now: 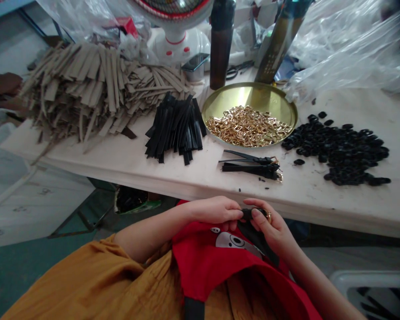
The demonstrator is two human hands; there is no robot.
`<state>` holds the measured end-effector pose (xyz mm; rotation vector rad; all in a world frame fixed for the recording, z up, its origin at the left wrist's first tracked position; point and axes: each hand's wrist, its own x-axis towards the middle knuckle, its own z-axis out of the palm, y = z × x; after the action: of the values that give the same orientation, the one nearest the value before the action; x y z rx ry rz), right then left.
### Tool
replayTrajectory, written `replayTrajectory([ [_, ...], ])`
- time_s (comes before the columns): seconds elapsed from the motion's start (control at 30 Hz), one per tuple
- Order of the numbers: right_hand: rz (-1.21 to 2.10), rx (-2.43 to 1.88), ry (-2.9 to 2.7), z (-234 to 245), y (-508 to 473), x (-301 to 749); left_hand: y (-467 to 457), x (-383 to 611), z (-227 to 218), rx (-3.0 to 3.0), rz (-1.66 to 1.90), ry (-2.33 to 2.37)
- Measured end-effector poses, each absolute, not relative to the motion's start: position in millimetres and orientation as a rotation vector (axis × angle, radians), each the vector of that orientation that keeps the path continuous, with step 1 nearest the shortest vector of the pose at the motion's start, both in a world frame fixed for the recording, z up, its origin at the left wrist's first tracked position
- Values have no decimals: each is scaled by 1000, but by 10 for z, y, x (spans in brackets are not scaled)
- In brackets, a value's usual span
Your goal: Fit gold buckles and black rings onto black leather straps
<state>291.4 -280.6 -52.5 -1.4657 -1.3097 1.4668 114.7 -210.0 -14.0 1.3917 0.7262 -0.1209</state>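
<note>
Above my lap, just off the table's front edge, my left hand and my right hand meet around a short black strap. The left fingers pinch one end. My right thumb and fingers grip the other end, where a gold-coloured metal piece shows; its shape is partly hidden. On the table beyond lies a small bundle of black straps with gold buckles at the right ends. Behind it a round gold tray holds a heap of gold buckles.
Cut black strips lie left of the tray, with a large pile of grey-beige strips farther left. Small black loops are heaped at right. A fan, a dark bottle, scissors and clear plastic stand or lie behind.
</note>
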Motion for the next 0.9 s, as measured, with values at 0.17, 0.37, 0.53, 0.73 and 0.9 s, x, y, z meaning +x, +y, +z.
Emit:
replayTrajectory([
  [0.17, 1349, -1468, -1428, -522, -2795, 2897, -2108, 1197, -191, 1439, -93, 783],
  [0.37, 1435, -1489, -1323, -544, -2748, 2899, -2056, 1216, -181, 1465, -146, 756],
  [0.53, 1663, -1397, -1052, -531, -2716, 2884, -2029, 1134, -190, 1377, -82, 761],
  [0.73, 1662, -1399, -965, -543, -2752, 2880, -2053, 1201, -252, 1441, -8, 802],
  [0.9, 1548, -1449, -894, -520, -2765, 2772, -2052, 1160, -238, 1539, -53, 767],
])
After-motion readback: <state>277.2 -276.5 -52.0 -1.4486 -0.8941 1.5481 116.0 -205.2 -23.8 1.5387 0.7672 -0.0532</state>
